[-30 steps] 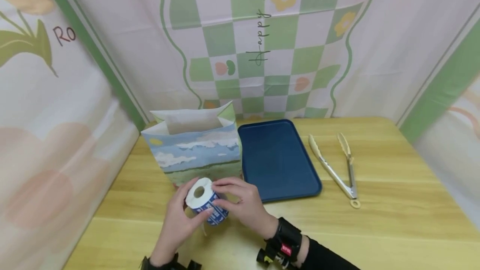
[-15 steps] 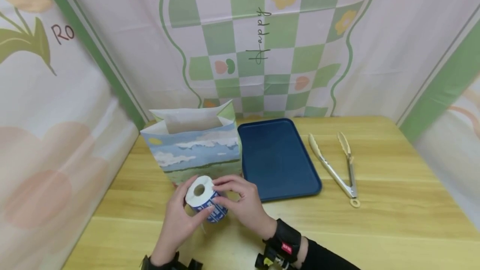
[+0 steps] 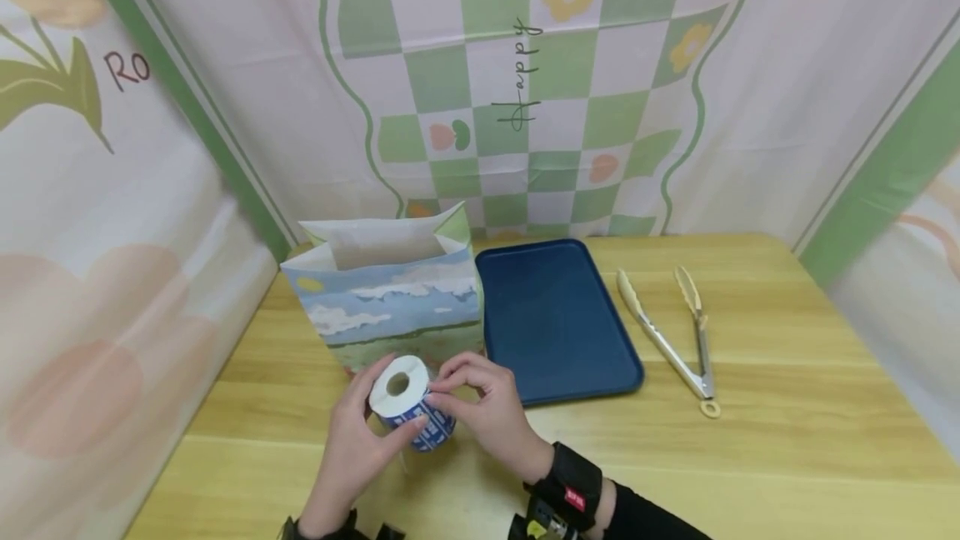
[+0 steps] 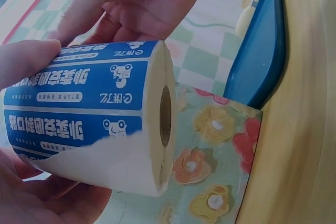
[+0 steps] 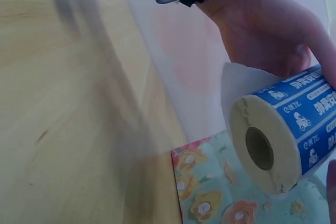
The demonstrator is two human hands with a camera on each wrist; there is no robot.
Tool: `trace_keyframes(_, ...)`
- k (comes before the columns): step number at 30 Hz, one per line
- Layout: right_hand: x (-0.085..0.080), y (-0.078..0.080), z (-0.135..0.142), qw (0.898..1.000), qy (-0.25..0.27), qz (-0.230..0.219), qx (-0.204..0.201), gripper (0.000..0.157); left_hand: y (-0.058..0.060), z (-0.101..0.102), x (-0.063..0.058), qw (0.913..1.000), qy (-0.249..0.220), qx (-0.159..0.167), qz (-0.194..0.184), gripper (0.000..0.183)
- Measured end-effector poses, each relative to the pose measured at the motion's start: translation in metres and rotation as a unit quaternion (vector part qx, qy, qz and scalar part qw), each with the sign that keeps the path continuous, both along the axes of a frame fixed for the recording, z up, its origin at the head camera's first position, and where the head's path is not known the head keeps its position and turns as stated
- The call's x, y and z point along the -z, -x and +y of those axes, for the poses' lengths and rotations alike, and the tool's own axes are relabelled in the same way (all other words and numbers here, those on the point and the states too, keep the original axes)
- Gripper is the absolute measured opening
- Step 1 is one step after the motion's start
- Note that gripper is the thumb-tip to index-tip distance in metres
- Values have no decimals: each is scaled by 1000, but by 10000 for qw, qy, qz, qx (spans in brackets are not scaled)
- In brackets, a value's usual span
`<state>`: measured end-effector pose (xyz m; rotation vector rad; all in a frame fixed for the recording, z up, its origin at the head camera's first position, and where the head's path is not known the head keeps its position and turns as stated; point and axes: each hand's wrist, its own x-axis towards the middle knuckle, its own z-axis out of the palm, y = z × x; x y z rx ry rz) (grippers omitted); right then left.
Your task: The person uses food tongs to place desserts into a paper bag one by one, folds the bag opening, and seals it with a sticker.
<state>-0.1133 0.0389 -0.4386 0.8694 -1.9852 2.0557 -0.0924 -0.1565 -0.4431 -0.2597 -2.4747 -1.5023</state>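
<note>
A roll of blue-printed sticker labels (image 3: pixel 423 427) with a bare cardboard core is held above the table, tilted toward the head camera. My left hand (image 3: pixel 356 432) grips it from the left, thumb across the printed front and fingers behind. At its upper right edge, my right hand (image 3: pixel 483 398) pinches the edge of a label between thumb and index finger. In the left wrist view, the label roll (image 4: pixel 79 93) shows a torn-looking blue border over a white backing strip. The right wrist view shows the roll's end (image 5: pixel 262 145) and a loose white flap of backing (image 5: pixel 244 82).
Just behind the roll stands an open paper bag (image 3: pixel 397 298) painted with sky and meadow. A dark blue tray (image 3: pixel 558 323) lies right of it, and metal tongs with beige tips (image 3: pixel 667 340) rest farther right. Patterned cloth (image 3: pixel 525 107) hangs behind the wooden table (image 3: pixel 787 407).
My right thumb and index finger have drawn closer together at the roll's edge. The left hand keeps its grip and the roll stays nearly in place.
</note>
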Motion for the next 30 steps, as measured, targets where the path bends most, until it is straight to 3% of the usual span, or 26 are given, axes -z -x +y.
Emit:
trace_keyframes(5, 14, 9, -2, 9994, -197, 186, 231, 5, -1, -1, -1, 9997, -113, -38, -233, 77)
trace_keyframes(10, 18, 13, -1, 9957, -370, 804, 274, 7, -2, -3, -2, 9991, -165, -123, -384, 75)
trace_keyframes(15, 16, 17, 2, 9803, -569, 1866, 319, 14, -3, -7, -3, 9983, -180, -233, -495, 74)
trace_keyframes(19, 14, 20, 3, 9669, -610, 2461, 294, 16, -2, -11, -3, 9982, -182, -281, -489, 72)
trace_keyframes(25, 13, 22, 4, 9580, -503, 2821, 118, 17, 0, -14, -5, 9960, -338, -440, -696, 71)
trace_keyframes(30, 12, 22, 6, 9557, -488, 2902, -22, 18, -2, -18, -8, 9899, -474, -816, -1062, 71)
